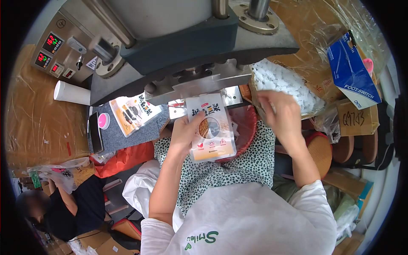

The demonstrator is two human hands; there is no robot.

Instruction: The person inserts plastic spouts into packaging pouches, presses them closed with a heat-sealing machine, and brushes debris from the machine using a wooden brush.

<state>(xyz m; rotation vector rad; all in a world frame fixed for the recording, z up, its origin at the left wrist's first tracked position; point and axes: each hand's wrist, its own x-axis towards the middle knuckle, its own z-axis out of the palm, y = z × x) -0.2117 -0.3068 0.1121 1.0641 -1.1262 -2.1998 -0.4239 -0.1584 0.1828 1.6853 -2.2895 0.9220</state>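
My left hand (183, 134) is closed on the left edge of a printed pouch (216, 146), thumb on its front. The pouch is white and orange with dark lettering and a round window, and its top end lies at the metal jaw (204, 87) of a heavy press. My right hand (280, 114) is raised beside a box of small white plastic pieces (284, 80). Its fingers are curled together, and whatever they hold, if anything, is hidden. More printed pouches (135, 111) lie on a grey mat to the left.
Below the held pouch is a red basket (250, 136). On the grey mat (114, 138) are a phone (96, 131) and a pink-lidded round container (103, 121). A control panel (53, 51) and a blue foot-switch box (352, 70) flank the press. Another person (72, 208) is at lower left.
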